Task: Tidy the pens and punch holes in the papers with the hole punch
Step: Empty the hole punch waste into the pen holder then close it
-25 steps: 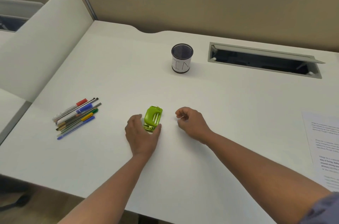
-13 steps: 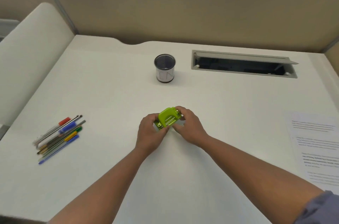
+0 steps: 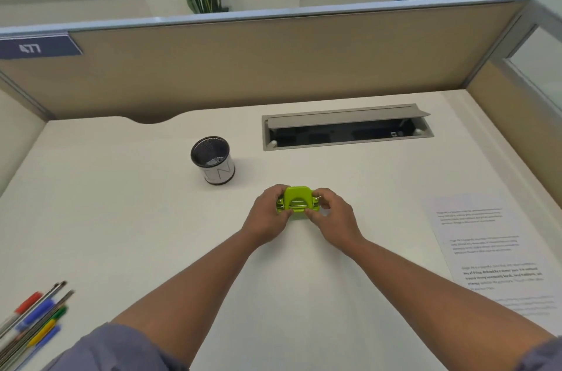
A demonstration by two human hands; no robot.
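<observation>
A small lime-green hole punch sits at the middle of the white desk, held from both sides. My left hand grips its left end and my right hand grips its right end. Printed papers lie flat on the desk at the right, apart from my hands. Several coloured pens lie in a loose bunch at the near left corner. A black mesh pen cup with a white band stands upright behind and to the left of the punch.
An open grey cable tray is set into the desk at the back right. Beige partition walls close the desk at the back and both sides, with plants behind them.
The hole punch lay under my left hand alone; my right hand joined, and both hands turned it square and shifted it further out on the desk. The view tilted upward.
</observation>
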